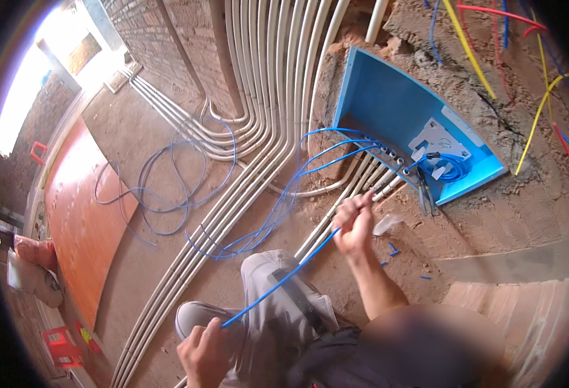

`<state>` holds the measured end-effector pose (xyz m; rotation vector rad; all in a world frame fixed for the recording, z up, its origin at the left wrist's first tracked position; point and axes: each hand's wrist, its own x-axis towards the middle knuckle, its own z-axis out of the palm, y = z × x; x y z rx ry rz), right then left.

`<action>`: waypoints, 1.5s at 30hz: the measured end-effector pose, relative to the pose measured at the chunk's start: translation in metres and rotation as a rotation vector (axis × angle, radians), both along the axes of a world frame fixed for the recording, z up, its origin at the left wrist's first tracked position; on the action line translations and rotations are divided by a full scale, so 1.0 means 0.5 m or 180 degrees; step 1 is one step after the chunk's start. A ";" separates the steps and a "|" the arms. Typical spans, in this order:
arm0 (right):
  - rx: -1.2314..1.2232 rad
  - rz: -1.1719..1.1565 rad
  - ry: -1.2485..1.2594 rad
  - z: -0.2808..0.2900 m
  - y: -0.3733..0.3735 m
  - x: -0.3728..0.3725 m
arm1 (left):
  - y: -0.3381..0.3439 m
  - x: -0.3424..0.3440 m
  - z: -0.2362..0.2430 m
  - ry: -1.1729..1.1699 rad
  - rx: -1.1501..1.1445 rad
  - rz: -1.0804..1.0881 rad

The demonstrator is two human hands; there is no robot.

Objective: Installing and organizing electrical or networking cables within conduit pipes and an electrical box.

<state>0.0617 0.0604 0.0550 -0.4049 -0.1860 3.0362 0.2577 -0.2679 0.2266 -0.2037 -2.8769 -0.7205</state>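
Blue wire (284, 281), left hand (203, 352) to right hand (354, 225)

No words or numbers can be read; the white plate (436, 134) inside the blue box (388, 84), at far right, bears faint marks, too small to decipher; the red package (62, 349), near left, shows illegible pale patches.

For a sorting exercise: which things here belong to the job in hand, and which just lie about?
Belongs to the job:
left hand and right hand on blue wire
blue wall box
pliers, probably
white conduits

Lying about:
blue wire offcuts
orange board
red box
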 end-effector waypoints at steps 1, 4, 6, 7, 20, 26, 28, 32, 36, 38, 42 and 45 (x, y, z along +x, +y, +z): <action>-0.0018 0.0123 -0.0070 -0.008 -0.041 0.014 | -0.002 -0.004 0.000 -0.0014 0.0044 -0.0020; 0.0205 0.0275 -0.0351 0.011 -0.110 0.047 | -0.006 -0.021 -0.006 -0.0089 -0.0030 -0.0095; 0.0177 0.0469 0.0146 -0.008 -0.109 0.059 | -0.016 -0.036 -0.016 -0.0048 -0.0376 -0.0001; 0.0163 0.0444 0.0151 -0.012 -0.098 0.065 | -0.015 -0.037 -0.015 -0.0042 -0.0392 -0.0025; -0.0620 -0.0428 0.0608 -0.111 0.173 0.000 | -0.039 -0.019 -0.024 0.0250 0.0025 -0.0572; 0.1143 -0.1469 0.0730 -0.098 0.216 0.055 | -0.073 -0.054 -0.005 0.0398 -0.0012 -0.0666; 0.2441 -0.1971 0.0055 0.031 0.175 -0.004 | -0.081 -0.065 -0.006 0.0441 0.0055 -0.0702; 0.7438 -0.0303 0.0467 -0.006 0.192 -0.079 | -0.084 -0.072 0.048 0.0270 0.0011 -0.0514; 0.7253 -0.0594 0.3365 0.070 -0.049 -0.061 | -0.139 -0.096 0.079 0.0639 -0.0460 -0.0246; 0.7220 -0.0618 0.4402 0.143 -0.210 -0.030 | -0.155 -0.120 0.095 0.0565 -0.0378 -0.0105; 0.6419 -0.0469 0.4739 0.246 -0.520 0.032 | -0.184 -0.157 0.138 0.0215 -0.0034 0.0038; 0.6546 -0.0813 0.4280 0.307 -0.555 0.034 | -0.258 -0.168 0.167 -0.0170 0.0272 0.0270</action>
